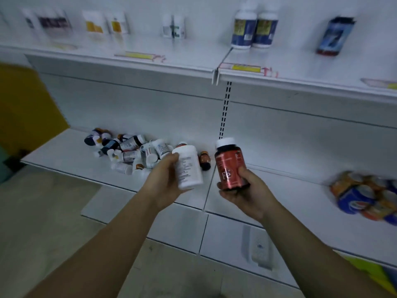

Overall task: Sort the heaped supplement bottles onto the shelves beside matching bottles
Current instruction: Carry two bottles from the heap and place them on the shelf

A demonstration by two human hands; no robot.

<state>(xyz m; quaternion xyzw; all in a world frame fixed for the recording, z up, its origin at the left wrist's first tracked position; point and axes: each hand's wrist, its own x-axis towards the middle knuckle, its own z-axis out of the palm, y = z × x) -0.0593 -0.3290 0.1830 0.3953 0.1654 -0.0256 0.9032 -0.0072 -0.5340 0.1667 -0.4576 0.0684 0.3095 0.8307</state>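
Head view: left hand wraps the white bottle, right hand clasps the upright red bottle from below, both above the lower shelf, heap just behind

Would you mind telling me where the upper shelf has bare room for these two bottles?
Upper shelf: bare between the small white pair and the blue-labelled pair, and again between those and the dark bottle. The far left is crowded.
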